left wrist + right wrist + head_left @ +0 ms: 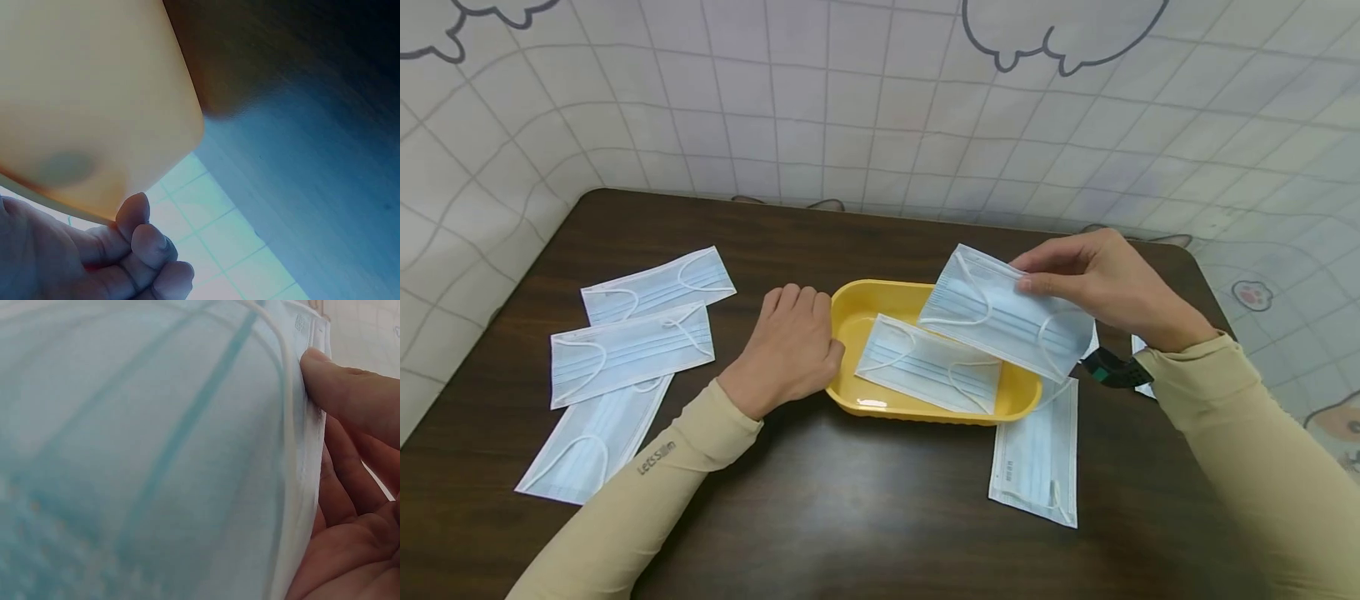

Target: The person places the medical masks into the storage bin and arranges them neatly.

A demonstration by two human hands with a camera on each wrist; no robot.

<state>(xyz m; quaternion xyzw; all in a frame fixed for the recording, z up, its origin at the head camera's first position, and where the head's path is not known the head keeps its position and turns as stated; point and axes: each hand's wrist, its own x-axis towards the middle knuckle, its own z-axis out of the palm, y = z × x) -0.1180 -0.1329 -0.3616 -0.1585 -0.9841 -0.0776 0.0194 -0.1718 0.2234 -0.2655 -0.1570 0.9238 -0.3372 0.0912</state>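
My right hand pinches a light blue face mask by its upper edge, thumb in front. The mask hangs tilted over the right part of a yellow tray. In the right wrist view the same mask fills most of the frame, with the thumb on its edge. Another mask lies inside the tray. At the tray's left end my left hand grips the rim; in the left wrist view its curled fingers show beside the tray's wall.
Several masks overlap on the left of the dark wooden table. One mask lies at the tray's front right, partly under it. Behind my right wrist, bits of white mask show. A grid-patterned cloth hangs behind the table.
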